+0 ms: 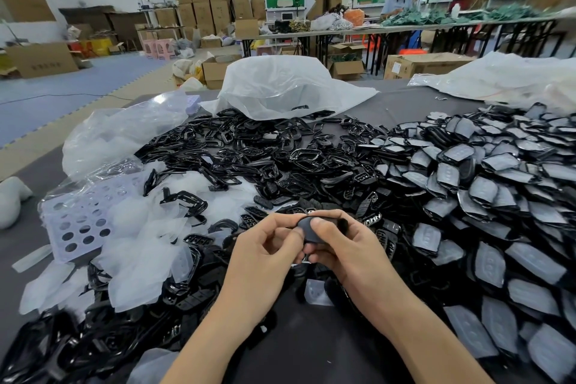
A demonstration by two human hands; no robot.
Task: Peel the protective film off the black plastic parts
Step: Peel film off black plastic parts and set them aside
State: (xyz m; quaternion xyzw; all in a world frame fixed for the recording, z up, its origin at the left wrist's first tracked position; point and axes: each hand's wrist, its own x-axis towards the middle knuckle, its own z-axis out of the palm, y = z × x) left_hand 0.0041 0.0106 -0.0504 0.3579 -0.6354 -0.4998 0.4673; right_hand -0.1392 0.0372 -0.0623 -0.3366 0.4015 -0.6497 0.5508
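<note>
Both hands meet low over the near side of the bench (396,103), holding one black plastic part (307,232) clear of the heaps and tilted toward the wearer, probably so that its rim can be seen and worked. The right hand (346,246) acts as the clamp, thumb flat on the top face and the rest wrapped beneath. The left hand (268,246) has its fingers (282,223) curled in as well, thumb and forefinger pinching at the part's left rim, which looks like the place to pick up a corner of film. Whether any film has lifted there I cannot tell. The layout suits the job. Film-covered parts (486,196) lie heaped to the right, within easy reach. Bare glossy parts (265,150) spread ahead, and discarded clear films (146,246) pile up at the left, beside a lilac perforated tray (74,224), so finished and unfinished work stay apart.
</note>
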